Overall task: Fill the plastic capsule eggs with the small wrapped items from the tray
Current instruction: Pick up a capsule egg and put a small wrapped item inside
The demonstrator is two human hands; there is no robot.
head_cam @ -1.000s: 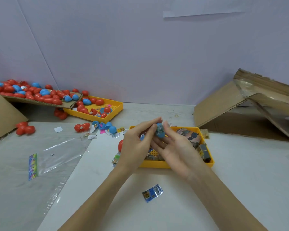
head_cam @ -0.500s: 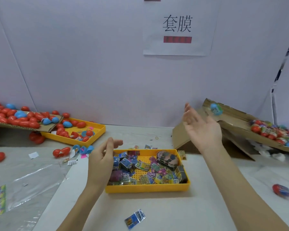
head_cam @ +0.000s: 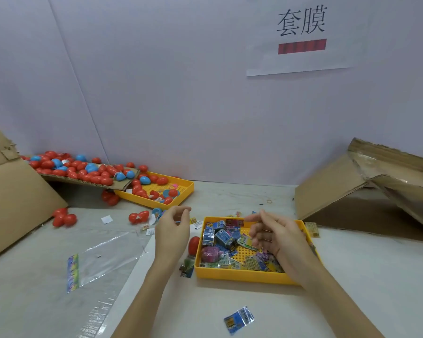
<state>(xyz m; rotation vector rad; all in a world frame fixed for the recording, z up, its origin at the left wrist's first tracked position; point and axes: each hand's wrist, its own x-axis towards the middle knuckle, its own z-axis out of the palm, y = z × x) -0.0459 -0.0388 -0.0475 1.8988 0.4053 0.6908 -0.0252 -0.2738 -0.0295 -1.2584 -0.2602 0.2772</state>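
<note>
Two bare forearms reach in from the bottom edge, with no sleeve on either as far up as the view goes. The left hand (head_cam: 172, 229) and the right hand (head_cam: 276, 236) wear no gloves, and both wrists are bare (no watch, no bracelet). Fingernails look short and unpainted.

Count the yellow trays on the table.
2. One yellow tray of wrapped items sits under the right hand; the other yellow tray holds capsule eggs at back left. None seem hidden.
</note>
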